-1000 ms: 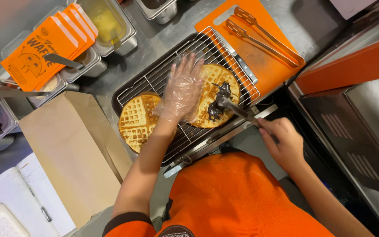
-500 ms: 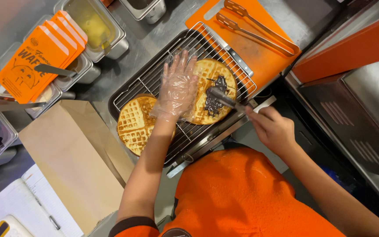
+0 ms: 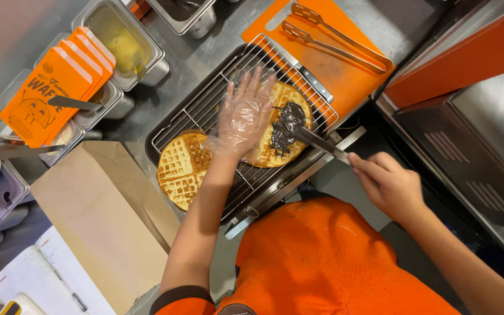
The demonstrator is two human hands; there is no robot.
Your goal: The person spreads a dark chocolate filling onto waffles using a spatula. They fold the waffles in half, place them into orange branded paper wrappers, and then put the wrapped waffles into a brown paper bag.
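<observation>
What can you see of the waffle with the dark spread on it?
The spread waffle is round, golden-brown and gridded, lying flat on the wire rack, right of a plain waffle. A glossy dark patch covers part of its upper middle. The left hand, in a clear glove, rests on its left side; the knife in the right hand touches the spread.

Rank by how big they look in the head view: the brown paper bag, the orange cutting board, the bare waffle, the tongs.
1. brown paper bag
2. orange cutting board, partly hidden
3. and 4. bare waffle and tongs: too unlike in shape to rank.
</observation>
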